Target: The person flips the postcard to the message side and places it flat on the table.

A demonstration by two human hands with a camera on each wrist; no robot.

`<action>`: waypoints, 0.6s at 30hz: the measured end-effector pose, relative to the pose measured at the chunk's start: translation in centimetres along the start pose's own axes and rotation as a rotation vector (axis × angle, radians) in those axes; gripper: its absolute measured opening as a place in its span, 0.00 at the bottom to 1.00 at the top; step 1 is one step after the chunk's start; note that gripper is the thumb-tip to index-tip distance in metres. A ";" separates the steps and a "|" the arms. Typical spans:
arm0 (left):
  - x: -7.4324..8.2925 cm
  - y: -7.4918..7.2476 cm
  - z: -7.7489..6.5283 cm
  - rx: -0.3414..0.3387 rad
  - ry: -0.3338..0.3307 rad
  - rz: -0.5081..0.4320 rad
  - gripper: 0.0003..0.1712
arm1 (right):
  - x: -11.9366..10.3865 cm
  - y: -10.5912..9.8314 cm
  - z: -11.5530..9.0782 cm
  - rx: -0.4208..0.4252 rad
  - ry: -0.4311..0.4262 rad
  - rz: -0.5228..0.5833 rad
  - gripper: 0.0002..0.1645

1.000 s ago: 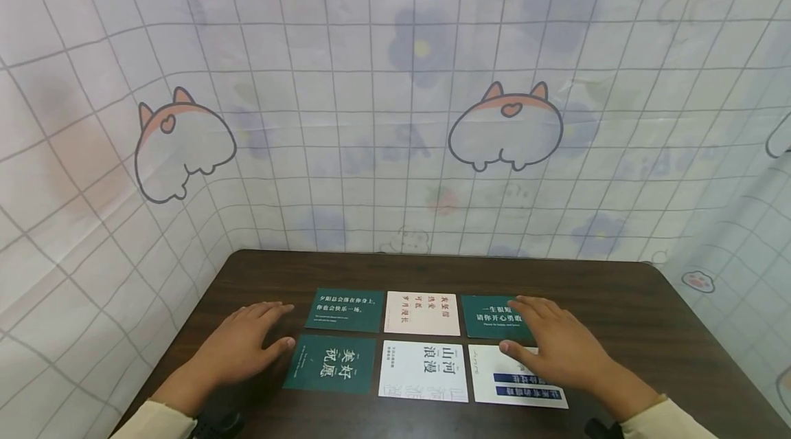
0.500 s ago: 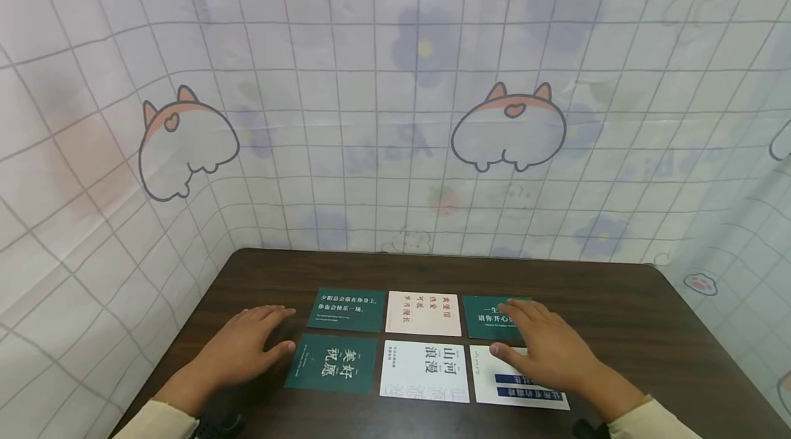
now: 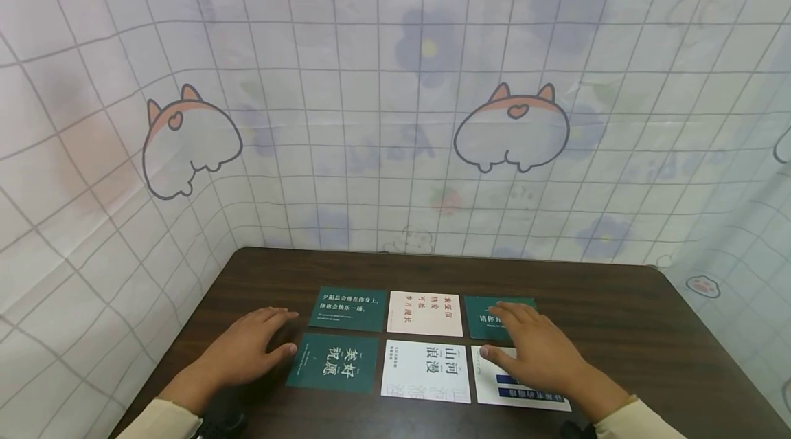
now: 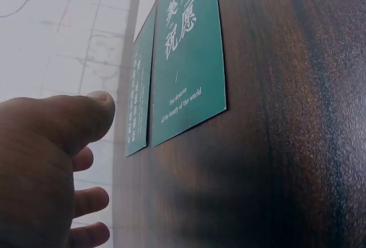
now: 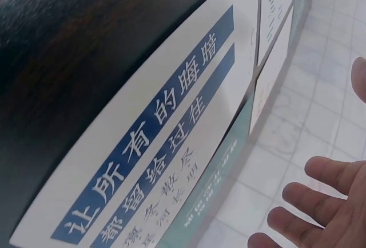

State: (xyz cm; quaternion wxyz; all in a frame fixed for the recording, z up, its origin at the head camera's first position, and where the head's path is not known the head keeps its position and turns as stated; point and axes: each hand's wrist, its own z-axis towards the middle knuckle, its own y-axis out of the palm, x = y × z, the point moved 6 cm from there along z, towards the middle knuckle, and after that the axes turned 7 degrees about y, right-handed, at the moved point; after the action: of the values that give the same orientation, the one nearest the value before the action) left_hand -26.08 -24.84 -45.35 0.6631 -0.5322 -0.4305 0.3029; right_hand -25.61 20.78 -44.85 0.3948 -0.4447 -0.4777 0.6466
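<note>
Several printed cards lie flat in two rows. At the back are a green card [image 3: 347, 310], a cream card [image 3: 424, 314] and another green card [image 3: 480, 319], partly covered by the right hand. In front lie a green card [image 3: 334, 363], a white card [image 3: 426, 372] and a white card with dark blue bars [image 3: 494, 392]. My left hand [image 3: 244, 348] hovers just left of the green cards, fingers extended and nothing held. Over the right-hand pair of cards, my right hand [image 3: 540, 350] is spread with nothing in it; the right wrist view shows its fingers apart from them.
The cards are on a dark brown wooden table [image 3: 630, 329] with rounded far corners. A white grid-patterned curtain [image 3: 346, 116] with cartoon prints hangs behind it and along both sides. Dark bands are at both wrists.
My right hand has moved slightly left over the right-hand cards, covering more of the back green card's text. My left hand stays almost where it was. The head view has shifted a little.
</note>
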 end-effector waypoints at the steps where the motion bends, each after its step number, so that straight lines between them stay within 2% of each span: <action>1: 0.0 0.0 0.0 0.001 0.002 -0.002 0.34 | -0.1 0.0 0.0 0.001 0.000 0.001 0.44; 18: -0.1 0.7 0.0 -0.005 0.040 -0.036 0.34 | -1.7 0.8 0.5 -0.013 -0.031 0.036 0.45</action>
State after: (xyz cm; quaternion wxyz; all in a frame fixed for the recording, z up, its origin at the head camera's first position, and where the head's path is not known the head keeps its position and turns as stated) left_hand -26.07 -24.81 -46.05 0.6757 -0.5319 -0.4274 0.2790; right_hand -25.63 18.90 -45.26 0.3729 -0.4456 -0.4799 0.6573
